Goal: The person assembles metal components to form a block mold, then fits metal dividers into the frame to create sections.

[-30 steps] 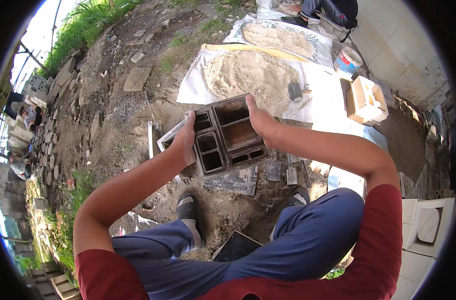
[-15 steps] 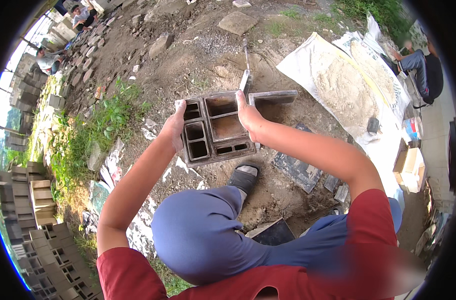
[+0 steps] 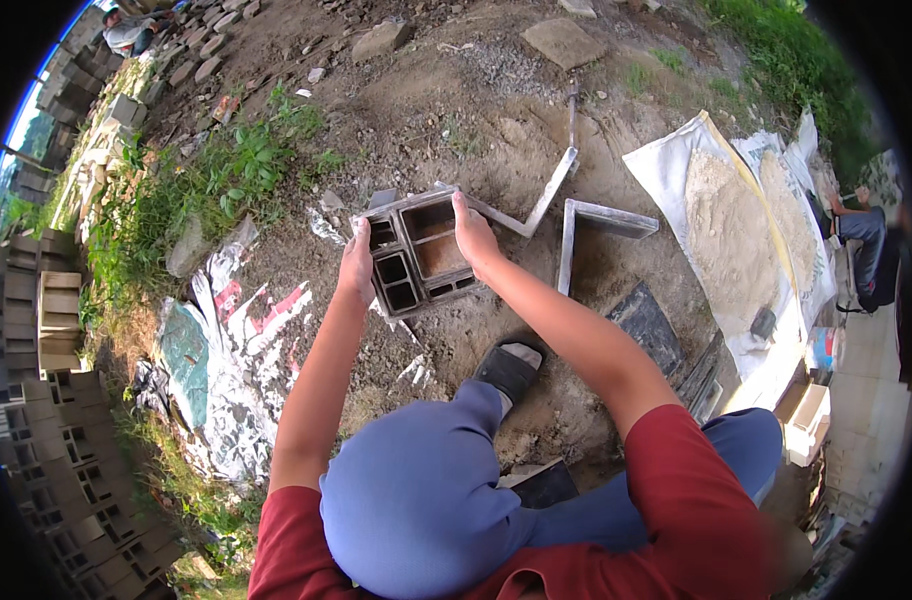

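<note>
Between my two hands is a grey ventilation block (image 3: 411,262) with several rectangular openings. My left hand (image 3: 356,266) presses flat on its left side, and my right hand (image 3: 474,240) grips the right side. To the right of the block, an L-shaped metal mould piece (image 3: 550,191) lies on the dirt, one arm reaching behind the block. A second L-shaped mould piece (image 3: 568,250) stands farther right, apart from the block. Whether the block's underside touches the ground is hidden.
My sandalled foot (image 3: 511,374) is just below the block. A dark board (image 3: 646,325) and an opened white sack of sand (image 3: 718,215) lie to the right. Weeds (image 3: 241,170) grow at the left, with stacked blocks (image 3: 36,490) beyond. A person (image 3: 866,250) sits far right.
My hands have moved the block left, away from the mould pieces, widening the gap. More of the nearer L-shaped piece now shows. My view has shifted too.
</note>
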Demonstrator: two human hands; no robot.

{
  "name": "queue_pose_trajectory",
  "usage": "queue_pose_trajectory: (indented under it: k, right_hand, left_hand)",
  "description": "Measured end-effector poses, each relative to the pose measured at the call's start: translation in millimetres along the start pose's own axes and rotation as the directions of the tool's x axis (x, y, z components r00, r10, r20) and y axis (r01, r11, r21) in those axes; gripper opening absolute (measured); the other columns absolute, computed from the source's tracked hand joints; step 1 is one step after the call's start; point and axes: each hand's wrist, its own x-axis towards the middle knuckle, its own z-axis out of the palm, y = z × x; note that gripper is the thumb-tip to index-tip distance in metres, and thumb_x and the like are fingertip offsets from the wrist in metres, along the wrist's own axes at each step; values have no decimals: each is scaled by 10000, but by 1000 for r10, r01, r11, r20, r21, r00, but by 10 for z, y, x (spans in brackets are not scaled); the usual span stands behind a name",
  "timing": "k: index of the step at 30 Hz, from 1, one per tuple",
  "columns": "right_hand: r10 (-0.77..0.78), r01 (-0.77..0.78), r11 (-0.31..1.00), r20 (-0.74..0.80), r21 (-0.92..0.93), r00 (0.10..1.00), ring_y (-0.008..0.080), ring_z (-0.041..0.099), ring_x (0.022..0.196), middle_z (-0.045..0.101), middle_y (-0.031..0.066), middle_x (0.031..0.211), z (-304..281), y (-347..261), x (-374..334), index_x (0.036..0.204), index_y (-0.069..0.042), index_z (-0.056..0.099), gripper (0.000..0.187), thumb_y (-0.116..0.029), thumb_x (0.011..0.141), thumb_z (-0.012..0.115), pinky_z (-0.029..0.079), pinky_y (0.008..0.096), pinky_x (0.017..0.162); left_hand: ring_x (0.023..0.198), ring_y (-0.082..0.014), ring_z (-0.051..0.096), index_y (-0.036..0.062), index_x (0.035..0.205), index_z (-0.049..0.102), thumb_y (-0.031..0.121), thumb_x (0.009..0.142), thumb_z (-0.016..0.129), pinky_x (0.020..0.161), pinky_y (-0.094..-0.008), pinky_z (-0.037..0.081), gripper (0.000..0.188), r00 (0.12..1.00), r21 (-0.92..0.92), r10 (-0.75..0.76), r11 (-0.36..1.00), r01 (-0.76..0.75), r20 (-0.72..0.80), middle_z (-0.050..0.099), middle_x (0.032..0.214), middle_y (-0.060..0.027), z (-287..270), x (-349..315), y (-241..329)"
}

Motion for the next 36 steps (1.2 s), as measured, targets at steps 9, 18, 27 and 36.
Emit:
queue_pose_trajectory:
  k: [9,18,27,36]
  right_hand:
    - [-505,520,852,-178,53,845,434,464,1354,543,313,1384,475,-273,340,1375,92,502,822,-608,1056,213,344,402,1139]
    - [-442,445,886,-55,130,895,306,616,1015,668,223,1027,638,511,271,1121,91,606,717,-535,1087,259,436,392,950]
    - [-393,384,913,47,139,918,330,327,1473,388,274,1541,782,95,364,1444,141,385,823,-580,1068,261,226,372,1213]
    - [-279,81,723,183,686,943,247,296,1476,343,145,1591,655,679,270,1534,0,343,824,-649,1026,327,186,337,1216]
  left_hand:
    - [1073,-168,600,31,1298,564,553,1006,537,970,-365,489,599,864,-44,504,863,-504,2,629,1217,-49,-318,408,245]
    - [1276,-270,557,-34,1474,463,405,968,417,1108,-391,393,671,763,-40,644,762,-646,-58,580,1390,-167,-517,202,-528]
    - [1260,-306,579,-72,1469,452,450,897,411,1112,-402,401,775,695,-39,719,694,-719,-9,573,1386,-225,-512,228,36]
    - [1204,-297,533,-58,1415,519,451,911,358,1114,-397,320,733,501,514,859,383,-767,109,582,1358,-184,-397,-98,-200]
